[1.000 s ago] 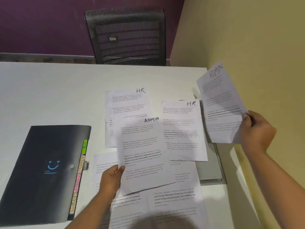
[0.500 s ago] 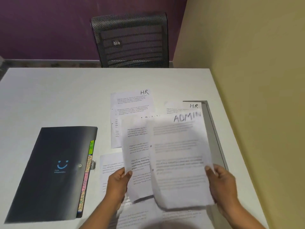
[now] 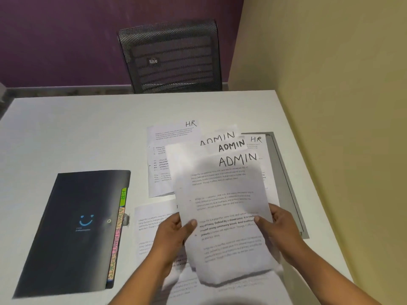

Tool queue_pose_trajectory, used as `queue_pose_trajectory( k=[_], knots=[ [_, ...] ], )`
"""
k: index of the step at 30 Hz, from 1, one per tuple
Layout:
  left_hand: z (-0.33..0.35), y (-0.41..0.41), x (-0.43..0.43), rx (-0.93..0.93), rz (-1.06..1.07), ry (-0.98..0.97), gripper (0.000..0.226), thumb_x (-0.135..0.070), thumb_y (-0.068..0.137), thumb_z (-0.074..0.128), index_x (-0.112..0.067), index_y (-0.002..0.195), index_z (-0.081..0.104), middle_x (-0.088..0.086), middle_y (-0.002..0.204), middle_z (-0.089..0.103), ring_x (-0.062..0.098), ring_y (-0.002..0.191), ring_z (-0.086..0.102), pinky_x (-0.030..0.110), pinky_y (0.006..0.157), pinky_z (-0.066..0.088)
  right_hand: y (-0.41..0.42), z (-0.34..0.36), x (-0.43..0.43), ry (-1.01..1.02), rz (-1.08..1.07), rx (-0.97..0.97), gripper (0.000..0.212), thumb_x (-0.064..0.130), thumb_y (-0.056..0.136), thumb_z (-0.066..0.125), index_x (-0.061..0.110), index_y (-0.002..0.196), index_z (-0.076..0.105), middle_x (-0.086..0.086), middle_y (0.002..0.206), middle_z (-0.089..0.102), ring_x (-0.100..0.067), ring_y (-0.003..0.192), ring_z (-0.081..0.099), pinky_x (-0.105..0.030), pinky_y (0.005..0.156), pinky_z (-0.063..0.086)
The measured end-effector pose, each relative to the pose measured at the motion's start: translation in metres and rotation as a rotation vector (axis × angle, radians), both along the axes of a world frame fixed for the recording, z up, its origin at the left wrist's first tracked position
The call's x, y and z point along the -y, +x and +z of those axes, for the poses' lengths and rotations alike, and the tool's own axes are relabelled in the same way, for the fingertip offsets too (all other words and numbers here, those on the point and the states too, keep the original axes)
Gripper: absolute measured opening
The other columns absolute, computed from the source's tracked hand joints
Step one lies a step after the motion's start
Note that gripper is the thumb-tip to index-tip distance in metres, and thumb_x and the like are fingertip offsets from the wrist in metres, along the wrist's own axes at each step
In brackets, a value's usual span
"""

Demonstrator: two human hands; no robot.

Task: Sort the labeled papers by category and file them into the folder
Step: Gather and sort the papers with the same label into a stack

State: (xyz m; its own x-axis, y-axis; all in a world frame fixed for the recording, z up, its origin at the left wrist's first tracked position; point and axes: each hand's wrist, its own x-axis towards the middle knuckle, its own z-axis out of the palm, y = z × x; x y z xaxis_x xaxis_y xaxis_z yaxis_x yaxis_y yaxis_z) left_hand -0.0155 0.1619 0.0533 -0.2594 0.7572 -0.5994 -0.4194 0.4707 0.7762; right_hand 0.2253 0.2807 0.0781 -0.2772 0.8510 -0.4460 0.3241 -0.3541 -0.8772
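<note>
Both hands hold a stack of sheets marked ADMIN [image 3: 222, 194] above the white table [image 3: 77, 133]. My left hand [image 3: 176, 230] grips the stack's left edge and my right hand [image 3: 277, 227] grips its right edge. Three ADMIN headings show fanned at the stack's top. Two sheets marked HR lie on the table behind: one HR sheet [image 3: 174, 137] at centre and another HR sheet [image 3: 256, 142] to the right, mostly covered. More printed sheets [image 3: 149, 230] lie under my hands. The black folder [image 3: 72, 230] lies shut at the left, with coloured tabs along its right edge.
A black mesh chair [image 3: 171, 56] stands behind the table's far edge. A grey metal strip [image 3: 286, 179] runs along the table's right side next to the yellow wall [image 3: 330, 84]. A purple wall is at the back.
My right hand brought its ADMIN sheet from the right wall side over onto the ADMIN sheet in my left hand. Both hands now hold them together as one stack.
</note>
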Motion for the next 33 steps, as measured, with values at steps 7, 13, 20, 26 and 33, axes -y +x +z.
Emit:
queue_pose_trajectory(
  k=[7,13,20,26,33],
  knots=[
    [0.037,0.004,-0.027,-0.272,-0.021,0.200,0.035,0.012,0.088,0.062,-0.018,0.094,0.078,0.006,0.093,0.079,0.020,0.088,0.074,0.034,0.077,0.060,-0.011,0.011,-0.007,0.164,-0.103,-0.014,0.023,0.011,0.080,0.079,0.028,0.093,0.070,0.019,0.083,0.076,-0.001,0.080,0.073,-0.020,0.065,0.058],
    [0.050,0.012,-0.040,-0.533,-0.026,0.344,0.050,0.007,0.090,0.064,-0.043,0.083,0.071,-0.034,0.081,0.071,-0.012,0.085,0.067,0.004,0.074,0.048,-0.018,0.027,-0.010,0.202,-0.204,-0.141,0.023,0.009,0.079,0.080,0.025,0.091,0.070,0.016,0.071,0.075,-0.001,0.063,0.070,-0.017,0.052,0.053],
    [0.031,0.008,-0.037,-0.685,-0.070,0.436,0.032,-0.016,0.075,0.083,-0.025,0.104,0.074,-0.017,0.107,0.073,0.004,0.107,0.066,0.014,0.089,0.050,-0.010,0.020,-0.013,0.208,-0.061,-0.106,0.028,0.005,0.080,0.079,0.027,0.097,0.074,0.013,0.095,0.076,-0.002,0.088,0.069,-0.009,0.064,0.050],
    [0.021,0.012,-0.045,-0.605,-0.061,0.324,0.022,-0.010,0.086,0.074,-0.028,0.097,0.077,-0.021,0.096,0.076,-0.004,0.093,0.069,0.011,0.079,0.050,-0.007,0.006,-0.017,0.076,-0.022,-0.074,0.021,0.012,0.083,0.078,0.026,0.085,0.062,0.024,0.053,0.064,0.010,0.053,0.061,-0.005,0.047,0.043],
    [0.030,0.001,-0.066,-0.393,0.065,0.281,0.016,-0.015,0.089,0.070,-0.009,0.102,0.076,-0.007,0.093,0.079,0.009,0.090,0.074,0.019,0.072,0.057,-0.006,0.002,-0.031,0.162,0.001,-0.029,0.013,0.006,0.090,0.067,0.016,0.097,0.073,0.011,0.087,0.078,-0.009,0.084,0.074,-0.019,0.068,0.056]
  ],
)
